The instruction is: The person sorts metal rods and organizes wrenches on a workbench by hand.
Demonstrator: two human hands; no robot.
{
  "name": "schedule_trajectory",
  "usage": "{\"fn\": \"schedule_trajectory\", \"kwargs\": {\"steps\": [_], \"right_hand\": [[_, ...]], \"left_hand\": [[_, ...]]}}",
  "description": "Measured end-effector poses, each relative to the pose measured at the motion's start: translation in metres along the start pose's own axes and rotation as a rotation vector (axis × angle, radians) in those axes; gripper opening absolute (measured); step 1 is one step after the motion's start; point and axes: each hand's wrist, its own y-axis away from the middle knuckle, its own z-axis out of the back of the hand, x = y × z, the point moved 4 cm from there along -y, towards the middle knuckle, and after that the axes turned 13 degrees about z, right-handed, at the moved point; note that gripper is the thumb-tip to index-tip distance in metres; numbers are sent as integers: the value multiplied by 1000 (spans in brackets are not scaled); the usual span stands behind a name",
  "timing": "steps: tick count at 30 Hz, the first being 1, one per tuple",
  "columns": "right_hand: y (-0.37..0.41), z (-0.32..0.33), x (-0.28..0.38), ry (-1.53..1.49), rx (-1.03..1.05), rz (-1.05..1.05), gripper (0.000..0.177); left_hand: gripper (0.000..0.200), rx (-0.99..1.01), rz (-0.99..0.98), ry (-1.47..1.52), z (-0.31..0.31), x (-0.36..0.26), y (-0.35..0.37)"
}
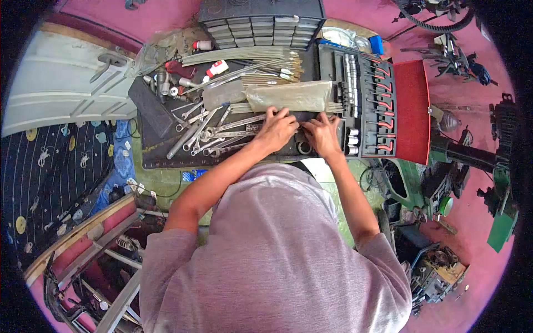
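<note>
Both hands are over the dark workbench (pixel 191 158), close together near its front edge. My left hand (pixel 278 130) has its fingers bent at the lower edge of a clear plastic packet (pixel 288 95). My right hand (pixel 323 135) is just to the right, fingers curled down near the end of the packet. What either hand grips, if anything, is too small to make out. Thin metal rods (pixel 240 107) stick out from under the packet. Left of my left hand lie several wrenches (pixel 222 134). A dark ring (pixel 304 147) lies below my right hand.
A small-drawer cabinet (pixel 261 32) stands at the back. On the right is an open red tool case (pixel 412 111) with sockets (pixel 352 140) and red-handled keys (pixel 384 105). Bundled rods (pixel 233 55) and a red-white bottle (pixel 217 68) lie farther back. A metal frame (pixel 119 299) stands lower left.
</note>
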Motion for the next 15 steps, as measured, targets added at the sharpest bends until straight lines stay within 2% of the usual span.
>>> {"fn": "schedule_trajectory", "kwargs": {"steps": [3,10,13,15], "right_hand": [[-5,-10,-4,11,86,-19,25],[-4,-9,-6,-70,-12,2,19],[-4,-11,-12,-77,27,-9,23],[-5,0,-13,-91,-45,-20,25]], "left_hand": [[15,47,34,-30,-11,-4,-10],[18,71,56,-43,-19,-4,-9],[31,129,63,-72,-21,-4,-12],[37,40,72,8,-14,-1,-13]]}}
